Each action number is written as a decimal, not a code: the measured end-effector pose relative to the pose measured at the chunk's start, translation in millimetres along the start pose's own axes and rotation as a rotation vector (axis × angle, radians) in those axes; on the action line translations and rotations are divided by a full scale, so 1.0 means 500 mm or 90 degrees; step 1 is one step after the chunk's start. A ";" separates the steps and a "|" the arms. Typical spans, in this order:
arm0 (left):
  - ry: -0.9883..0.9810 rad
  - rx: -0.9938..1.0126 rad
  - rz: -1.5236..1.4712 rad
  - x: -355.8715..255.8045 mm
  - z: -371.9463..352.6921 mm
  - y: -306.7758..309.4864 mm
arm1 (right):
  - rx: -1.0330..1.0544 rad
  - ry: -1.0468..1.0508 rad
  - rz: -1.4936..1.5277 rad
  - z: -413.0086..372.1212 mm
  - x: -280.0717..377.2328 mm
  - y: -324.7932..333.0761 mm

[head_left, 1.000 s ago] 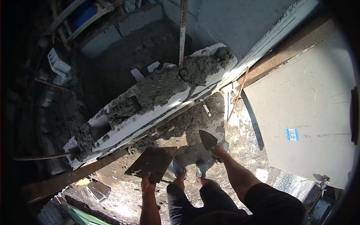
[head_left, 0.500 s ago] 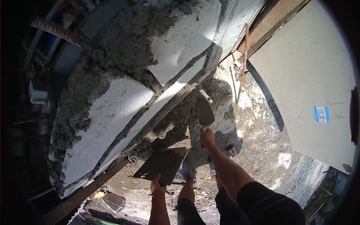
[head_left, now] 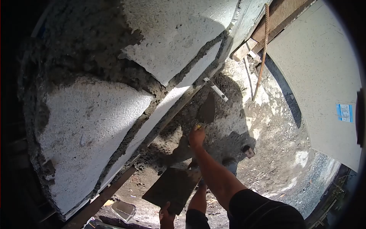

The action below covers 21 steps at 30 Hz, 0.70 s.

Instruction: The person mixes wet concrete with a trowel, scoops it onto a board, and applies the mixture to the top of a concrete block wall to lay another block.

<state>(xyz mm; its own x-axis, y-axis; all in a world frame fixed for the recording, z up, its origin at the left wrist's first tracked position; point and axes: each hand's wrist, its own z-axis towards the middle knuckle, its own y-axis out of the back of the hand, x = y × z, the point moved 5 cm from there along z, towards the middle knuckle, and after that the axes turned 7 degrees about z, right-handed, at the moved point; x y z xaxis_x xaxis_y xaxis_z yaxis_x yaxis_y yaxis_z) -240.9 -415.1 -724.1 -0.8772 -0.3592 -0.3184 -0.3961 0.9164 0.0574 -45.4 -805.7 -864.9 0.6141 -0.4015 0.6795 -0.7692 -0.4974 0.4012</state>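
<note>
Gripping a pointed steel trowel [head_left: 207, 108], the right hand [head_left: 196, 136] reaches shadowed mortar; the left hand [head_left: 166, 216], half cropped, clasps a flat hawk board [head_left: 173, 189].

The white blocks [head_left: 91, 126] look rough and grainy, with coarse grey mortar [head_left: 141, 84] in their joints, while beside the blocks the trowel [head_left: 207, 108] is dull metal, the board [head_left: 173, 189] dark and matt, and the plank [head_left: 103, 198] raw wood.

Black short sleeve [head_left: 263, 208], dark trousers [head_left: 195, 222]
</note>
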 end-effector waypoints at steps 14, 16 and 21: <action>0.101 0.030 -0.049 0.014 0.059 0.223 | 0.116 0.048 0.344 0.051 -0.022 -0.066; 0.072 -0.023 -0.014 -0.006 -0.009 0.219 | 0.180 0.025 0.406 0.010 0.009 -0.001; 0.036 -0.052 0.027 -0.074 -0.170 0.166 | 0.252 0.007 0.140 -0.127 -0.051 0.217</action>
<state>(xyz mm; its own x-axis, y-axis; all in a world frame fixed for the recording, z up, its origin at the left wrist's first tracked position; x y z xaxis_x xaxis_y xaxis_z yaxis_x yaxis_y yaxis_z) -264.2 -340.6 -627.0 -0.9066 -0.3316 -0.2608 -0.3770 0.9143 0.1481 -155.7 -800.7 -799.6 0.4400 -0.5235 0.7296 -0.7526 -0.6582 -0.0184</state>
